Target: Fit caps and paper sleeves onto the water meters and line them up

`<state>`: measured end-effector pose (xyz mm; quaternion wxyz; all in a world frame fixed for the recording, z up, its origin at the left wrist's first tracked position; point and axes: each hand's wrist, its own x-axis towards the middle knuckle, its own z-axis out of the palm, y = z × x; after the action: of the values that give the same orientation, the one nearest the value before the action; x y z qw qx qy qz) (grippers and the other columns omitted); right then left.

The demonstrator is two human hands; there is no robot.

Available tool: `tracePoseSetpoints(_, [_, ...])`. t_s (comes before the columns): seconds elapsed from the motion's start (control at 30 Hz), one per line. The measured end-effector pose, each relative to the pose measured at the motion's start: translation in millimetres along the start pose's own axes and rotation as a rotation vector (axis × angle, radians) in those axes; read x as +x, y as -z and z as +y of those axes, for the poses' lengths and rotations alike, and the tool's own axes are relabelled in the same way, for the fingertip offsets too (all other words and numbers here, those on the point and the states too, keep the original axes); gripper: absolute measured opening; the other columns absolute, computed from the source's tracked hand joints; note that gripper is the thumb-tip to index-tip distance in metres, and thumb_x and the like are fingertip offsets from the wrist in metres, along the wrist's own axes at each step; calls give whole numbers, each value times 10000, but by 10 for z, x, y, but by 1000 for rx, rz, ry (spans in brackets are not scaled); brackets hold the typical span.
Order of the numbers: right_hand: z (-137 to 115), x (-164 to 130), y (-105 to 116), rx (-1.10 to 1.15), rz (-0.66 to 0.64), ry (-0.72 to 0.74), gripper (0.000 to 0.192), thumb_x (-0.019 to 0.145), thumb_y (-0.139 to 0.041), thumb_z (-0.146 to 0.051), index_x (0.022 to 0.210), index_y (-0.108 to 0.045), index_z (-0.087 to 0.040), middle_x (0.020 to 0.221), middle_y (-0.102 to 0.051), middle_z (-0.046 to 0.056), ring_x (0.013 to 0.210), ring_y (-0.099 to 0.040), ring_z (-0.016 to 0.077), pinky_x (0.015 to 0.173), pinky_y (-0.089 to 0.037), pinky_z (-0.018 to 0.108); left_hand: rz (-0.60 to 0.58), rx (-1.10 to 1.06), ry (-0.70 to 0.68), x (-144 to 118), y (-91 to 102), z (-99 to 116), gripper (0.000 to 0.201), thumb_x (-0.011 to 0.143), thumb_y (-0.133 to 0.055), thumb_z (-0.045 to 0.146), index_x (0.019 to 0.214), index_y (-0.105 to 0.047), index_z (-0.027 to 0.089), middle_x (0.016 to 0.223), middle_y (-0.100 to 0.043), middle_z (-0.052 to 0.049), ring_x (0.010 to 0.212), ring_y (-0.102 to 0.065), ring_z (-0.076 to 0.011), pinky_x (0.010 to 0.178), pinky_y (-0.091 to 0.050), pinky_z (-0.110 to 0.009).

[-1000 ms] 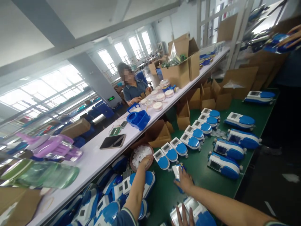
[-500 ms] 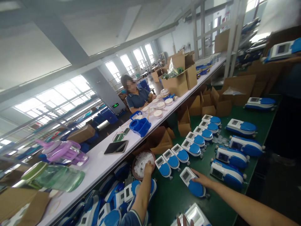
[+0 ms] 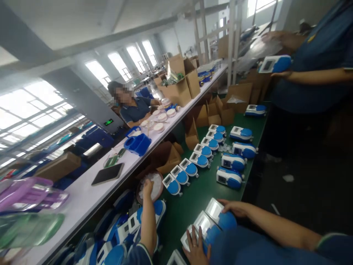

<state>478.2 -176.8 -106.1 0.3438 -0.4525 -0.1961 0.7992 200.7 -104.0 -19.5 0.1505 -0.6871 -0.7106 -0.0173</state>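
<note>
Item: my right hand, thumb and fingers closed on the near unit, blue and white, display face up. Location: on the green counter, at one end of a side-by-side group of three.
Item: my left hand, ring worn, fingers spread and laid over the far unit at the group's other end; no grip taken.
Item: the middle unit, between those two; its blue part is partly covered by a dark blue garment.
Item: a slanting row of like units, displays up, beyond my hands; a second row, beside it, nearer the counter's edge.
Item: a round bowl of clear pieces, a co-worker's hand in it.
Item: a phone, dark, flat on the raised white shelf.
Item: one unit in another person's hand, at right, with clear plastic close by.
</note>
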Motion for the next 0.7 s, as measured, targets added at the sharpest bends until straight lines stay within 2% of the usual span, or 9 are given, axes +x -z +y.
tracePoseSetpoints(0.07, [12,62,-46,-12,9,2,886,520,-621,-175,1358,-341,-235,1292,-518,87,1157,-517,267,966,-410,428,-121,-51,-212,-729,-24,15,449,846,-319,373,1166,-608,246,1260,-564,-110,1135,-536,-307,814,-484,-506])
tracePoseSetpoints(0.1, [-1,91,-40,-47,8,2,891,528,-627,-182,1367,-329,-227,1311,-497,92,1168,-505,267,971,-401,430,-188,-78,-307,-969,-39,6,432,826,-372,366,1210,-564,310,1336,-502,-74,1234,-446,-318,862,-441,-557])
tracePoseSetpoints(0.17, [-81,129,27,-220,33,27,863,543,-651,-212,1356,-362,-216,1333,-474,96,1205,-461,279,1007,-354,439,-286,-96,-375,-1189,-80,-2,489,802,-443,367,1291,-454,353,1430,-372,-39,1334,-275,-346,929,-331,-657])
tracePoseSetpoints(0.27, [-373,132,262,-651,230,243,729,600,-654,-274,1299,-460,-196,1364,-440,106,1281,-354,294,1079,-232,440,-365,-69,-327,-1119,-140,41,526,801,-435,373,1325,-405,339,1458,-307,-41,1357,-197,-356,958,-279,-681])
tracePoseSetpoints(0.37, [-777,125,623,-991,527,508,697,679,-600,-301,1343,-410,-206,1432,-338,109,1330,-257,283,1101,-153,437,-435,-56,-292,-988,-151,84,541,766,-472,388,1305,-433,352,1442,-336,-36,1351,-201,-363,960,-293,-671])
tracePoseSetpoints(0.43, [-988,144,876,-1139,663,500,789,657,-624,-297,1387,-336,-220,1450,-297,119,1332,-239,309,1090,-125,476,-461,-63,-269,-966,-141,99,538,742,-498,394,1278,-467,365,1424,-368,-27,1343,-226,-361,964,-310,-650])
tracePoseSetpoints(0.5, [-1092,180,1079,-1228,703,407,866,616,-656,-273,1405,-301,-231,1427,-330,138,1306,-276,346,1065,-122,522,-452,-66,-245,-980,-133,113,529,730,-509,383,1259,-483,382,1412,-387,-9,1339,-249,-344,976,-318,-625])
tracePoseSetpoints(0.57, [-1096,213,1202,-1248,684,346,872,610,-653,-247,1407,-300,-239,1382,-395,148,1276,-325,358,1052,-128,538,-421,-53,-222,-1009,-138,129,521,734,-501,357,1252,-476,406,1409,-390,21,1340,-263,-317,991,-316,-605])
tracePoseSetpoints(0.7, [-995,202,1242,-1077,590,322,892,593,-655,-259,1410,-301,-225,1355,-438,144,1260,-361,349,1062,-174,501,-336,-1,-125,-1096,-195,194,474,755,-474,353,1224,-502,419,1383,-433,24,1325,-307,-303,976,-351,-577])
